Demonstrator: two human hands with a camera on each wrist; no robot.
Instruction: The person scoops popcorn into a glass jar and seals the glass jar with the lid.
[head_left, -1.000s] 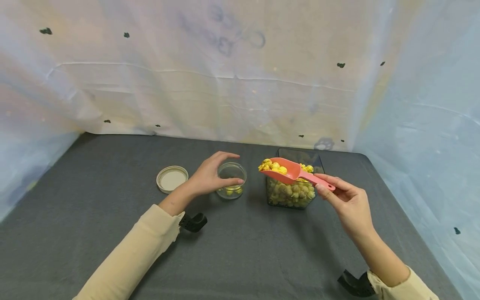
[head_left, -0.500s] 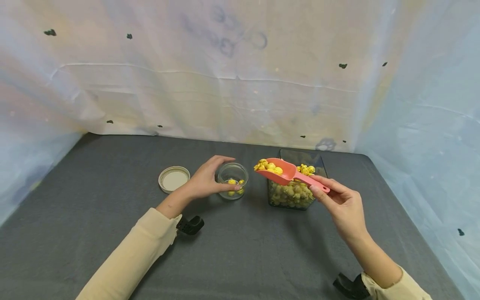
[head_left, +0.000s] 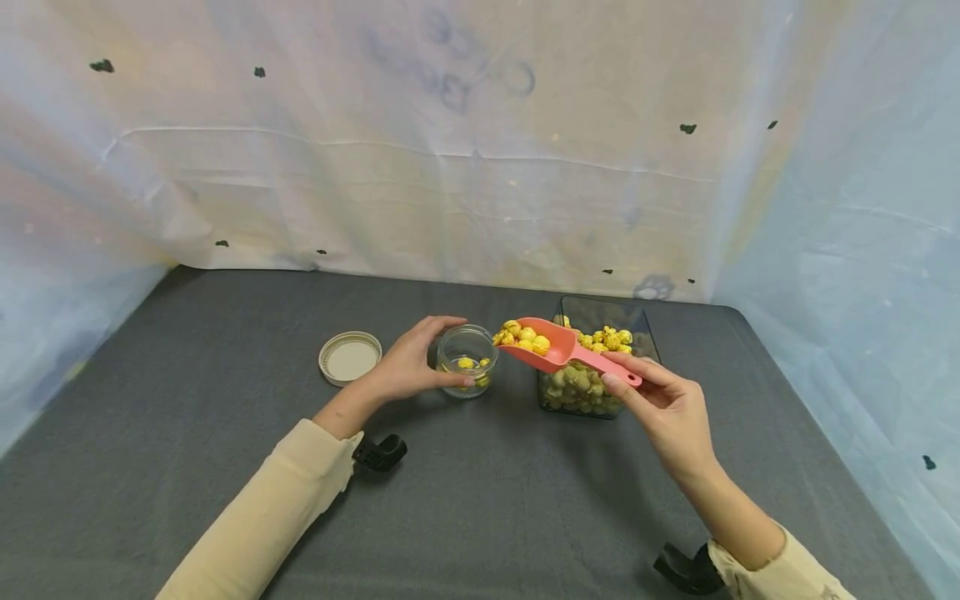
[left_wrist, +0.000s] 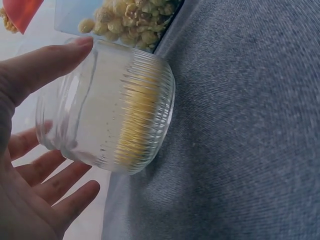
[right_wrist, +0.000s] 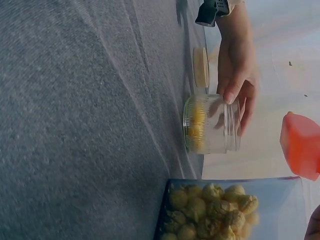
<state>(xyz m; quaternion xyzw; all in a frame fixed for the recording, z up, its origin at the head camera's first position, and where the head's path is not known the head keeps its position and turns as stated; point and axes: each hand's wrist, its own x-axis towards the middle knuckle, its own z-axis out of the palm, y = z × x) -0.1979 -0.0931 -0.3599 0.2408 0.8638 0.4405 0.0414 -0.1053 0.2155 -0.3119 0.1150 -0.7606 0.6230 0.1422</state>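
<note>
My left hand [head_left: 412, 362] holds a glass jar [left_wrist: 107, 107] round its side, thumb on the near side and fingers on the far side. The jar stands upright on the table, with a low layer of yellow popcorn [right_wrist: 197, 127] at its bottom. My right hand [head_left: 667, 408] pinches the handle of a pink scoop [head_left: 558, 337]. Popcorn pieces [head_left: 521, 336] fill the scoop's front, and its tip is raised just beside the jar's right rim. Below the scoop stands a clear square container [head_left: 637, 329] holding more popcorn [right_wrist: 210, 210].
A round lid [head_left: 350, 358] lies on the grey-covered table [head_left: 480, 500], left of the jar and close to my left hand. Patterned cloth [head_left: 465, 217] hangs behind the table and along its sides.
My right hand has carried the loaded scoop leftward, from over the container to the jar's rim. My left hand has settled closer round the jar.
</note>
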